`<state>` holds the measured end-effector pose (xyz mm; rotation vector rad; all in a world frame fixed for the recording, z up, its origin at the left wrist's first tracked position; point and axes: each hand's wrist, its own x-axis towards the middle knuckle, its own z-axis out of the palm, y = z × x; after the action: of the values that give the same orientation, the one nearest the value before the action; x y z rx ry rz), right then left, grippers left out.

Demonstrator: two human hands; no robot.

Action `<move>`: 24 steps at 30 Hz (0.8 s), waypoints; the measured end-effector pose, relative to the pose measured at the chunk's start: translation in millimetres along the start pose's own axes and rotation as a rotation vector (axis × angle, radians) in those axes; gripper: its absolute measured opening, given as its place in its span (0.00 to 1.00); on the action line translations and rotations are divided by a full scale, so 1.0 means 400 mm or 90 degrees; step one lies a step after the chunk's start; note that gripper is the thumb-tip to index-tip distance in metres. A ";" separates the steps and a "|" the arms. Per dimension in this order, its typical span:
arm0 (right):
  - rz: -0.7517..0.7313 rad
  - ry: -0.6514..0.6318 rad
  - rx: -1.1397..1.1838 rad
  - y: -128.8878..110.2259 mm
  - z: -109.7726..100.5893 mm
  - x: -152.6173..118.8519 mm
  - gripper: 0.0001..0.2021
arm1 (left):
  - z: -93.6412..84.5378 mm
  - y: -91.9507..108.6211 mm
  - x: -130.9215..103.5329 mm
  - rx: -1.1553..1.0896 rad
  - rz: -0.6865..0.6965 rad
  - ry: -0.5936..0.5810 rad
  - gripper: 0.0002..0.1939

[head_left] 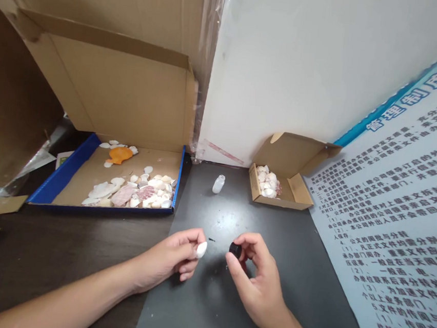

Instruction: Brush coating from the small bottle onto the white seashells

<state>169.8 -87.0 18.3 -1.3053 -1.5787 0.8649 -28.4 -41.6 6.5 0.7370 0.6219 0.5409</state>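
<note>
Between the fingertips of my left hand (178, 257) is a small white shell (201, 249). My right hand (256, 276) pinches a small black cap (235, 249) between thumb and fingers. The two hands are apart, low over the dark grey mat (185, 310). Beyond them a small bottle (218, 184) with whitish contents stands uncapped on the mat. A small dark piece (212, 239) lies on the mat between the hands.
At the left, an open blue-edged box (73, 173) holds many shells and an orange shell-shaped piece (120, 155). A smaller open carton (282, 205) with white shells stands at the right. A printed sheet (403, 212) borders the right side.
</note>
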 end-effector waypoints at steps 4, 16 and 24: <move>-0.002 -0.024 0.035 -0.006 0.000 0.000 0.04 | 0.004 0.005 -0.001 -0.002 -0.014 0.004 0.06; 0.009 -0.016 0.042 -0.009 -0.012 0.003 0.05 | 0.004 0.009 -0.003 -0.016 -0.019 0.016 0.03; 0.005 -0.008 0.006 -0.008 -0.011 0.003 0.06 | 0.004 0.008 -0.002 -0.029 -0.009 0.012 0.02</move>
<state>172.8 -86.7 23.1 -1.3035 -1.5782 0.8850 -28.7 -40.7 10.1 0.6845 0.6298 0.5473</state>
